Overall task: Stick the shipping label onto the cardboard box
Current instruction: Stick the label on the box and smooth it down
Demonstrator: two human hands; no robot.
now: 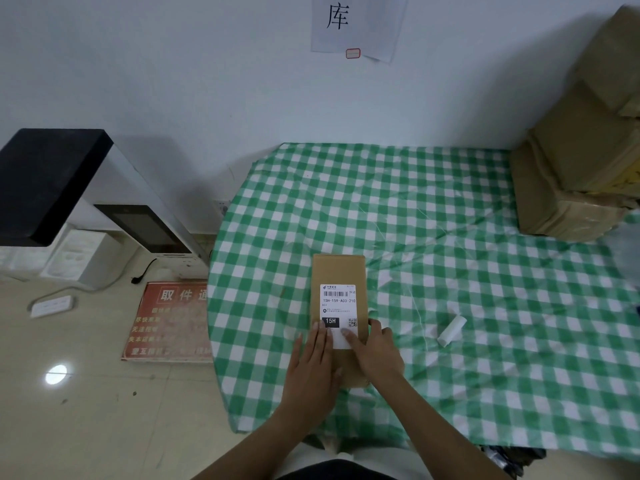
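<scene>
We see the label [338, 311] atop the box [337, 268] on the counter [450, 271], with the left hand [313, 362] and right hand [375, 348] flat, fingers straight, pressing its near edge; uneven rubbing could, we judge, trap a crease or leave the far end lifting.

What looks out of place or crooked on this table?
Only one thing: a curled white paper scrap lies loose on the tablecloth, right of the cardboard box. The shipping label sits straight, left hand and right hand pressing it.
</scene>
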